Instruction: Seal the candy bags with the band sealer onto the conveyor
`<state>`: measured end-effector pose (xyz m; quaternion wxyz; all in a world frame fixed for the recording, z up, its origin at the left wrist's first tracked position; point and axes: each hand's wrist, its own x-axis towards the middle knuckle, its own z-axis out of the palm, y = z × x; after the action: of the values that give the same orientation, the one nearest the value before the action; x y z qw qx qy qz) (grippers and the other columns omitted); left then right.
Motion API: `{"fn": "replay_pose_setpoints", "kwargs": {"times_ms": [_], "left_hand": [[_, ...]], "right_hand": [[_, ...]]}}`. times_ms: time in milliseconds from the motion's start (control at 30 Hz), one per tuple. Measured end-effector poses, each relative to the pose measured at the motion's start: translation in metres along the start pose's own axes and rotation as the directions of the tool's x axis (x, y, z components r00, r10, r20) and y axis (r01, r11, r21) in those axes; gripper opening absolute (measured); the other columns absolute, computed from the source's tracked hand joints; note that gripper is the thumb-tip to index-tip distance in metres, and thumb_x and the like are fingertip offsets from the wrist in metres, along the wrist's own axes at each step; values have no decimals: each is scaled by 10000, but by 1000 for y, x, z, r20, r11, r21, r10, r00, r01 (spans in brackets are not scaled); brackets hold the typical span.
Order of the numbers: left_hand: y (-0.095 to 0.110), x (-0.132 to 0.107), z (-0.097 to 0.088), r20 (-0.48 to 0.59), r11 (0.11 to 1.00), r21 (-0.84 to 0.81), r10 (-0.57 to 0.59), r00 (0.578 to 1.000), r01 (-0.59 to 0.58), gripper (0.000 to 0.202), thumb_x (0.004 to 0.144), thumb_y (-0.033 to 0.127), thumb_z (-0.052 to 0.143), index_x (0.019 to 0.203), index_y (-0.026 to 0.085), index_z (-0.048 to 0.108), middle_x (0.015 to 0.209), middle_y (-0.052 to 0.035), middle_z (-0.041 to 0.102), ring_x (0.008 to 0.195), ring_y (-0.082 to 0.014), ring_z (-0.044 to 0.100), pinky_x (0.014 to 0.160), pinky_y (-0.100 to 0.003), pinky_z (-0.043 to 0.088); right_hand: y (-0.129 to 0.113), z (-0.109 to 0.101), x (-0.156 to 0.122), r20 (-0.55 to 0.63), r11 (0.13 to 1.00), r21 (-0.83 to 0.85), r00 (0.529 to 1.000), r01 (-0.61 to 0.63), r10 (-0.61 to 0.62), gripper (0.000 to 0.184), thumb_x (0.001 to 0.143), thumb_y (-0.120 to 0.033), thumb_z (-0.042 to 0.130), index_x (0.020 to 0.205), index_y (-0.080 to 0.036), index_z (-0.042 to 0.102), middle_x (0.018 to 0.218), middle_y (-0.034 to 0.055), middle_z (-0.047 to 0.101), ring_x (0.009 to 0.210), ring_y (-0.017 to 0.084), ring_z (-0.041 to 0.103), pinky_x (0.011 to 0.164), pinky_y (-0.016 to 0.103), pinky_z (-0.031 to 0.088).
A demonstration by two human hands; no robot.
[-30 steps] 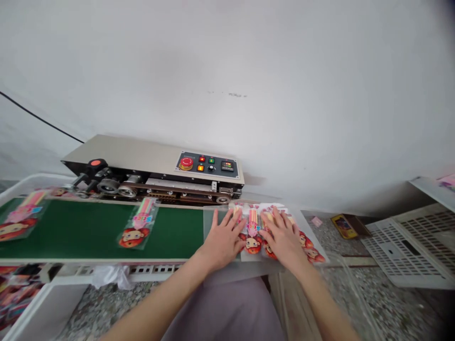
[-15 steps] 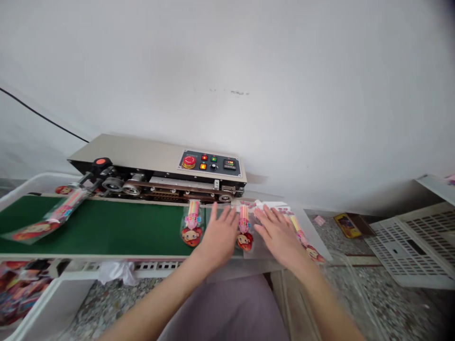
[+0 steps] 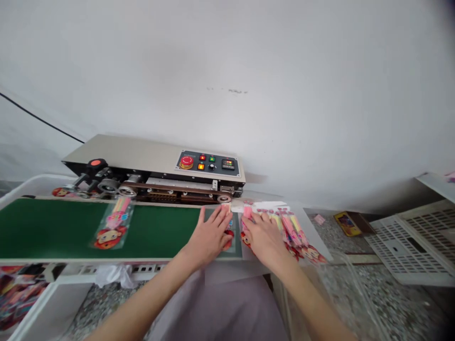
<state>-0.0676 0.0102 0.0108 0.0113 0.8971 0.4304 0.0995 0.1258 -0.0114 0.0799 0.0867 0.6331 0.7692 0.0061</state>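
Observation:
Lying flat with fingers stretched, my left hand (image 3: 209,234) partly covers a clear packet (image 3: 230,241) with coloured sticks and a red-haired cartoon head, at the right end of the green conveyor belt (image 3: 156,232). My right hand (image 3: 265,237) is also open, its fingertips resting on a similar packet (image 3: 247,213) on the pale sheet beside the belt. Several more packets (image 3: 296,227) lie fanned out and overlapping to its right. Another packet (image 3: 113,225) lies by itself further left on the belt.
Behind the belt stands a band sealer (image 3: 152,158) with a red stop button (image 3: 186,161) and lit controls. A white crate (image 3: 415,244) and a small yellow box (image 3: 348,224) are on the floor at right. A white bin (image 3: 60,298) is at lower left.
The lone packet has travelled left along the belt, and the one at the far left is gone from it. My hands have settled onto two packets; more fanned packets show at right.

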Motion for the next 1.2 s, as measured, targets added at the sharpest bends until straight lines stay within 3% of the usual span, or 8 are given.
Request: {"fn": "replay_pose_setpoints", "kwargs": {"times_ms": [133,233,433,600,800,900,1067,1200], "left_hand": [[-4,-3,-20,37,993,19,-121,992,120,545,1036,461,349,1490,179,457,1602,-142,354,1489,-352,296,1179,-682,142],[17,13,-26,11,997,-20,-75,997,75,506,1047,395,326,1466,164,491,1554,-148,437,1468,-353,340,1187,-685,105],[58,46,5,-45,990,-106,90,995,-94,597,1061,470,217,1538,140,354,1612,-137,336,1514,-278,250,1195,-656,168],[33,26,22,-75,997,-32,62,995,-65,605,1058,497,205,1563,179,303,1641,-100,278,1539,-248,168,1199,-659,139],[-1,0,-2,-27,998,27,-49,998,50,561,1047,469,296,1535,206,385,1607,-112,356,1509,-296,263,1201,-654,121],[11,6,-13,-19,991,2,-131,991,131,539,1046,443,316,1474,161,482,1569,-155,412,1475,-332,333,1196,-667,124],[50,30,-2,-47,990,-104,94,995,-98,540,1062,443,263,1501,177,430,1600,-130,366,1508,-287,270,1202,-637,173],[45,29,15,-72,990,-95,97,993,-104,550,1060,470,258,1523,199,380,1637,-110,290,1532,-277,192,1185,-663,183]], "right_hand": [[16,-3,-7,-39,1000,14,999,-16,16,413,1007,-286,378,1349,-279,610,1458,70,560,1245,313,502,968,460,381],[38,3,-18,-71,994,-49,993,-102,99,427,1003,-252,387,1379,-249,590,1496,70,527,1354,328,435,1049,488,349],[55,28,-27,-67,980,-118,986,-158,151,441,996,-334,455,1423,-276,552,1559,61,450,1437,340,360,1121,534,302],[42,33,-19,-84,981,-80,982,-174,167,462,988,-349,490,1448,-323,519,1581,69,412,1470,377,295,1141,616,235],[23,25,-6,-105,993,9,987,-118,119,467,995,-319,448,1458,-323,506,1582,64,413,1466,371,306,1150,620,224],[33,24,-12,-159,990,-17,978,-140,136,476,1013,-276,360,1470,-299,492,1573,50,429,1461,338,323,1160,587,227],[57,33,-30,-186,967,-101,959,-234,213,476,1031,-330,326,1461,-234,507,1580,76,410,1462,338,325,1150,573,253],[44,41,-26,-159,976,-67,968,-207,194,482,1036,-378,340,1478,-251,485,1578,65,413,1487,361,268,1160,620,202]]}}
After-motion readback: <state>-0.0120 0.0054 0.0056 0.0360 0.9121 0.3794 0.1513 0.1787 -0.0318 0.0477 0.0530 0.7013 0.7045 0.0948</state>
